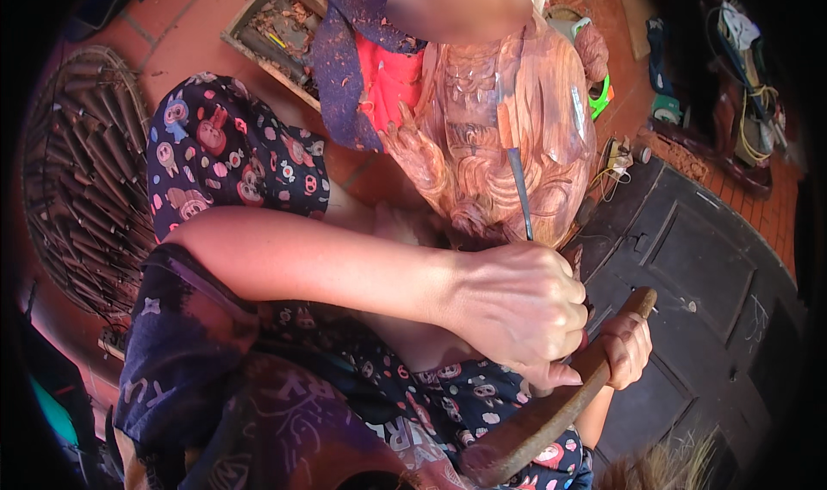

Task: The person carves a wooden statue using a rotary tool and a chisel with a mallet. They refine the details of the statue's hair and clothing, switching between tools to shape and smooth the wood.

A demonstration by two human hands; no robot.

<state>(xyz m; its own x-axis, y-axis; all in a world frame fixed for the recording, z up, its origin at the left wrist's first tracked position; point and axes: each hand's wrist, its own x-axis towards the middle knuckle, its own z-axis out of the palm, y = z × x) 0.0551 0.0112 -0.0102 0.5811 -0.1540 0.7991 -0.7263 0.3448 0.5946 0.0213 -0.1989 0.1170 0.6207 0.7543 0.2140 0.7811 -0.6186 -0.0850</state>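
My left hand [517,305] is closed in a fist at the foot of a carved wooden figure [469,137]. A narrow chisel [522,193] runs from this fist up over the figure's front; its handle is hidden by the hand. On the right, my right hand [626,352] wraps its fingers round a wooden club-like mallet [551,417]. The mallet slants from the right hand down toward my lap, its thicker end nearest me. My left thumb lies close to the mallet; whether they touch I cannot tell. The figure has carved folds and an outstretched hand.
At the left a round basket [86,188] holds many wood-handled tools. Behind stands a wooden box [250,20] with shavings. Dark cloth [345,68] with chips lies against the figure. To the right is a dark panelled board [689,274]; bristles [668,468] show below it.
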